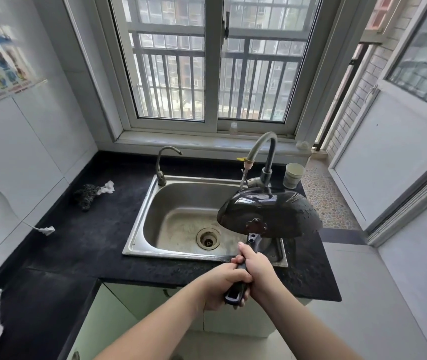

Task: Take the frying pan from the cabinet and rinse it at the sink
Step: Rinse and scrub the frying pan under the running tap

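Here, both hands are wrapped around the black handle of the frying pan (269, 213), one behind the other. The right hand (255, 266) grips the handle farther up, nearer the pan bowl, its fingers (243, 252) curled tight around the handle. The left hand (222, 287) closes on the lower part, just beside and touching the right, with the handle's end sticking out below its palm. The pan is tilted up on edge, its dark wet underside facing the camera, and it hangs over the right portion of the steel sink (181, 216), well forward of the hands. The curved faucet (267, 152) stands just behind the pan's upper rim; whether water is running onto it I cannot tell. A paper cup (294, 175) sits on the black surface (90, 229) to the right of the faucet. A dark scrubbing cloth (86, 194) lies on the surface left of the sink.
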The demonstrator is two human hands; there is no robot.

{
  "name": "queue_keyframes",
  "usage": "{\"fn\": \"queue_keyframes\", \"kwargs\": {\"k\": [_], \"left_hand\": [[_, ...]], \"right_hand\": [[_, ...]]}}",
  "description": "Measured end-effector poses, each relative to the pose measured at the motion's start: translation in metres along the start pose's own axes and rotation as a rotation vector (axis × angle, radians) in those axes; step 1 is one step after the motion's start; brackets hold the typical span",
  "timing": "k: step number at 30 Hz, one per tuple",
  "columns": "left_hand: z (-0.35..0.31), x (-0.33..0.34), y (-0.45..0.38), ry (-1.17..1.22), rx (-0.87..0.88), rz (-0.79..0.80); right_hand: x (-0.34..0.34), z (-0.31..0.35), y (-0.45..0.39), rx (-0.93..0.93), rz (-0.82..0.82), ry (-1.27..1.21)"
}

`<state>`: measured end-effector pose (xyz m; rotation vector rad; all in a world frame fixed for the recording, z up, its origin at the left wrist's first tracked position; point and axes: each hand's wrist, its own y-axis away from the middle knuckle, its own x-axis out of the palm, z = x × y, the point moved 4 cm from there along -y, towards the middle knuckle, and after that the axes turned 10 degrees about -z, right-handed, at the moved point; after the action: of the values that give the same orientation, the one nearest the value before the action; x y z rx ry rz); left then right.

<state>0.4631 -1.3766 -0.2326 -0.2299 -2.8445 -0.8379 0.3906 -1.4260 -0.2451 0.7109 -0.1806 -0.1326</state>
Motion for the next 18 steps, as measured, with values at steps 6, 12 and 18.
{"fn": "queue_keyframes", "kwargs": {"k": [6,12,18], "left_hand": [[-0.014,-0.013,-0.003,0.054,-0.034,0.047],[-0.023,-0.027,-0.007,0.084,-0.036,0.055],[-0.03,-0.04,-0.009,0.109,-0.083,0.07]], "right_hand": [[0.015,0.008,-0.004,0.016,-0.041,-0.014],[0.03,0.012,-0.008,0.009,-0.061,-0.009],[0.04,0.019,-0.009,-0.036,-0.102,0.088]]}}
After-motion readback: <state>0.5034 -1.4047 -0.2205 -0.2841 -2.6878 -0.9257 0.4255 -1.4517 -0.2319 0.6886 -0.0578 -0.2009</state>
